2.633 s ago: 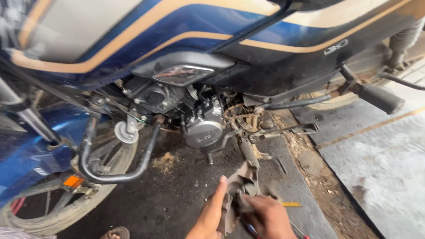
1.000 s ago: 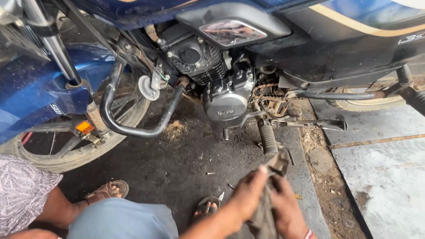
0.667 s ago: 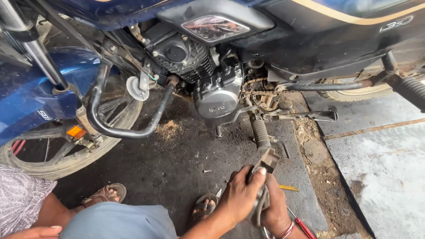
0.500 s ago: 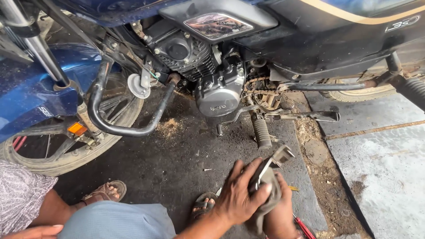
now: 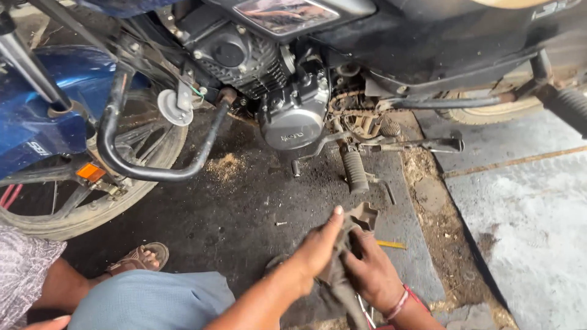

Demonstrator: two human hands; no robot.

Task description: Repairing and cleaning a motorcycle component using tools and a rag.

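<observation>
left hand (image 5: 318, 247) fingers closing on grey rag (image 5: 342, 275) | right hand (image 5: 373, 275) fingers gripping rag | footpeg (image 5: 354, 172) lying just beyond fingertips

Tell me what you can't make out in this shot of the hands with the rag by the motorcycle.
- Head view: anything inside the rag is hidden by the cloth and both hands, left hand and right hand.
- Motorcycle upper body: cut off by the top edge.
- Small yellow object on the floor: too small to identify.
- Front wheel: cut off at left.
</observation>
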